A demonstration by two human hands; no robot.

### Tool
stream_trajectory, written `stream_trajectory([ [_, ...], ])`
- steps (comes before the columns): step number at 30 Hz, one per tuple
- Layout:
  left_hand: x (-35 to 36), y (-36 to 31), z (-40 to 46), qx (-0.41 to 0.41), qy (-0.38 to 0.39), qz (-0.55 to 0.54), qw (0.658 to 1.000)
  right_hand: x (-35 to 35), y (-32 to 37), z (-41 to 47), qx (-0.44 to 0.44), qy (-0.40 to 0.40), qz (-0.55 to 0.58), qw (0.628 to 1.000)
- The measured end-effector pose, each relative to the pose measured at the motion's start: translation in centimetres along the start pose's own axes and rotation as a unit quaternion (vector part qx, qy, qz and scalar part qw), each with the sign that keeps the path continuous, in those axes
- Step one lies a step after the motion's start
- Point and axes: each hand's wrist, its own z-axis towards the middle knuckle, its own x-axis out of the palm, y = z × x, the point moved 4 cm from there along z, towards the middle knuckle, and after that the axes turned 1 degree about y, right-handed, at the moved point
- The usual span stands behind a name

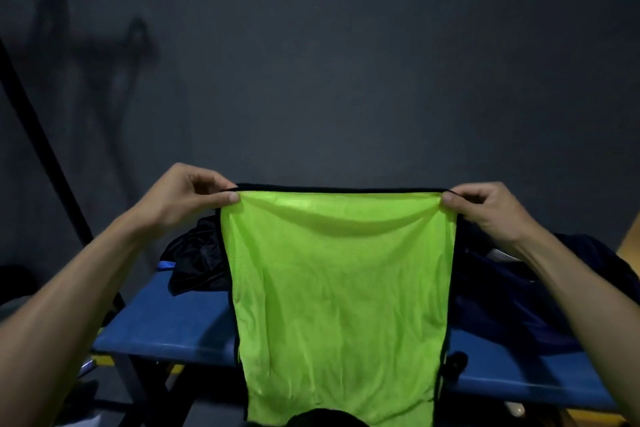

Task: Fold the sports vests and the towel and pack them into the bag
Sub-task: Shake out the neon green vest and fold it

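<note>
Hanging creased, the lime mesh vest is pinched by left hand and right hand.

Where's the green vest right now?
Centre of the head view: the green vest hangs over the blue bench, its top corners pinched by the left hand and right hand.

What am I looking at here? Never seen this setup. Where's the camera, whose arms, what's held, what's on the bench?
No machine here: one wide-angle camera sits on a person's head, looking forward and down, so the two bare arms are the wearer's own. The left hand and right hand each pinch a top corner of a neon green mesh vest with black edging, holding it up spread out. Behind it stands a blue bench. On the bench lie a crumpled black garment at left and a dark navy bag at right, partly hidden.
</note>
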Motion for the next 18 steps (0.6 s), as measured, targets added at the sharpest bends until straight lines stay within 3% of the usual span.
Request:
stream_trajectory([
  [6, 0.3, 0.1, -0.1, 0.030, -0.069, 0.104, 0.992, -1.6, 1.4, -0.2, -0.025, -0.025, -0.045, 0.998],
  [10, 0.9, -0.4, 0.1, 0.033, -0.094, 0.084, 0.991, -1.9, 1.5, -0.4, -0.024, -0.050, -0.063, 0.996],
  [18, 0.6, -1.4, 0.9, -0.014, -0.016, 0.049, 0.999, -2.8, 2.1, -1.0, -0.018, -0.017, -0.094, 0.995],
])
